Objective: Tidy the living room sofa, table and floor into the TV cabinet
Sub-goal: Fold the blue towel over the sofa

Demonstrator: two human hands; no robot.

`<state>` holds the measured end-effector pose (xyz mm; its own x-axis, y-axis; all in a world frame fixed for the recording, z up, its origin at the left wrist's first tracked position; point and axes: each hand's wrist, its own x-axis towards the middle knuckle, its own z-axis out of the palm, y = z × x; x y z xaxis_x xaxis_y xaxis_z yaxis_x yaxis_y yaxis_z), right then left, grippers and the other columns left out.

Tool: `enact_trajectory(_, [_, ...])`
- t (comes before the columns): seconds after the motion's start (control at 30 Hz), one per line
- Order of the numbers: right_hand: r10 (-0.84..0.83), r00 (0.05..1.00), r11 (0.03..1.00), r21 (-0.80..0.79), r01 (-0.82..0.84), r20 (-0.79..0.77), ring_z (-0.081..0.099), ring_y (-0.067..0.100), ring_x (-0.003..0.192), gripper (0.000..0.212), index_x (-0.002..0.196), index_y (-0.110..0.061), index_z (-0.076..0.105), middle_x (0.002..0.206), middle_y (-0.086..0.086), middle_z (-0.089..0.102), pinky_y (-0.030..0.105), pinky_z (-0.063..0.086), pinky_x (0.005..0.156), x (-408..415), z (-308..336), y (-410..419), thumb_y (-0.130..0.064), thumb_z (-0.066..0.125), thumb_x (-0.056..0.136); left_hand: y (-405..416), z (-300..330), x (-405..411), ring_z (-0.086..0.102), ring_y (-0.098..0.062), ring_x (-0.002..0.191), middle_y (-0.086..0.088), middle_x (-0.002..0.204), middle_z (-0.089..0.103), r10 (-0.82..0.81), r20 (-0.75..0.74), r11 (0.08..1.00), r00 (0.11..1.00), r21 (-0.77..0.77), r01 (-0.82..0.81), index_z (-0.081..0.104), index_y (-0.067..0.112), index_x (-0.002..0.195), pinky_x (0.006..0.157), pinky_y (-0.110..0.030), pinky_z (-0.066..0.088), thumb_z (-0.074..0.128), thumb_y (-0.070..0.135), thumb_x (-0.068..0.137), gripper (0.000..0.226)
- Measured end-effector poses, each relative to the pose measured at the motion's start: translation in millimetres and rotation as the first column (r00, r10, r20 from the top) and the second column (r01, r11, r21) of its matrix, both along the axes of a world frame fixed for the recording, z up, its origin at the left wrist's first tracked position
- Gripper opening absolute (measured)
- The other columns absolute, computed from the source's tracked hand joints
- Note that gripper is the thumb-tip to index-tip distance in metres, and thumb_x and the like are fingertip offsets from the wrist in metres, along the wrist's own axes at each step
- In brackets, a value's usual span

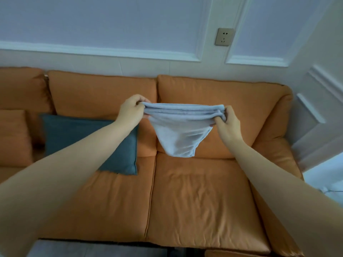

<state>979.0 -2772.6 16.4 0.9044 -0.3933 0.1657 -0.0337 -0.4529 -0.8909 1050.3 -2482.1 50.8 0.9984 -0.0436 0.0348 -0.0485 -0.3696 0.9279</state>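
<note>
2 hands: L hand (132, 110) & R hand (228, 125) pinch folded towel (181, 127) ends above sofa (200, 206)

Both bare arms reach forward; the left hand (132, 110) and the right hand (227, 123) are raised, fingers (220, 121) curled in a pinch.

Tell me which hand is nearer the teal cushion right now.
Left. The left hand pinches the towel just above the teal cushion; the right hand holds the towel's far end, farther away.

Soft, even, cool daylight; faint shadows; slight overall blur; wide-angle edge distortion.
</note>
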Motion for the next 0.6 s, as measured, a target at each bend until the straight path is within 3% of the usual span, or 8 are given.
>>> enact_trajectory(0.17, [0.043, 0.990, 0.999, -0.027, -0.047, -0.137, 0.042, 0.007, 0.059, 0.012, 0.081, -0.014, 0.043, 0.067, -0.003, 0.048, 0.021, 0.038, 0.055, -47, -62, 9, -0.009, 0.053, 0.088, 15, -48, -45, 0.072, -0.020, 0.081, -0.008, 0.099, 0.067, -0.031, -0.125, 0.995, 0.992, 0.095, 0.043, 0.066, 0.010, 0.091, 0.074, -0.033, 0.062, 0.040, 0.004, 0.096, 0.027])
enact_trajectory(0.23, [0.027, 0.980, 0.997, -0.063, -0.040, -0.199, 0.050, 0.013, 0.072, 0.010, 0.083, -0.017, 0.047, 0.075, -0.003, 0.054, 0.027, 0.041, 0.063, -68, -93, 14, -0.011, 0.054, 0.088, 19, -73, -63, 0.072, -0.018, 0.074, -0.006, 0.095, 0.069, -0.045, -0.198, 0.988, 0.979, 0.137, 0.073, 0.067, 0.010, 0.090, 0.068, -0.026, 0.060, 0.041, 0.003, 0.095, 0.027])
enact_trajectory(0.3, [-0.005, 0.967, 0.995, -0.095, -0.020, -0.254, 0.051, 0.017, 0.081, 0.007, 0.085, -0.015, 0.050, 0.082, 0.003, 0.054, 0.028, 0.040, 0.065, -90, -117, 21, -0.010, 0.055, 0.087, 23, -97, -77, 0.071, -0.018, 0.070, -0.005, 0.089, 0.070, -0.060, -0.245, 0.976, 0.968, 0.188, 0.109, 0.066, 0.012, 0.088, 0.069, -0.029, 0.060, 0.041, 0.003, 0.094, 0.028])
enact_trajectory(0.43, [0.019, 0.883, 0.992, -0.101, -0.075, -0.470, 0.051, 0.021, 0.080, 0.008, 0.084, -0.012, 0.047, 0.081, 0.007, 0.056, 0.027, 0.036, 0.060, -128, -167, 35, -0.010, 0.054, 0.087, 35, -155, -96, 0.068, -0.016, 0.068, -0.003, 0.087, 0.067, -0.080, -0.366, 0.949, 0.927, 0.256, 0.183, 0.065, 0.013, 0.085, 0.059, -0.018, 0.052, 0.042, 0.001, 0.093, 0.027])
enact_trajectory(0.53, [0.061, 0.784, 0.989, -0.067, -0.130, -0.618, 0.054, 0.018, 0.067, 0.005, 0.089, -0.011, 0.049, 0.080, 0.008, 0.061, 0.026, 0.037, 0.053, -149, -193, 45, -0.012, 0.054, 0.090, 45, -207, -108, 0.067, -0.022, 0.073, -0.008, 0.089, 0.066, -0.047, -0.501, 0.952, 0.864, 0.239, 0.191, 0.065, 0.014, 0.085, 0.072, -0.036, 0.058, 0.044, 0.001, 0.094, 0.026])
enact_trajectory(0.6, [0.067, 0.731, 0.992, -0.031, -0.120, -0.679, 0.052, 0.016, 0.062, 0.007, 0.094, -0.008, 0.050, 0.082, 0.010, 0.063, 0.024, 0.038, 0.051, -166, -209, 54, -0.011, 0.055, 0.090, 50, -238, -121, 0.064, -0.025, 0.073, -0.011, 0.089, 0.065, 0.007, -0.583, 0.964, 0.812, 0.221, 0.150, 0.064, 0.014, 0.086, 0.074, -0.042, 0.056, 0.045, 0.004, 0.097, 0.024])
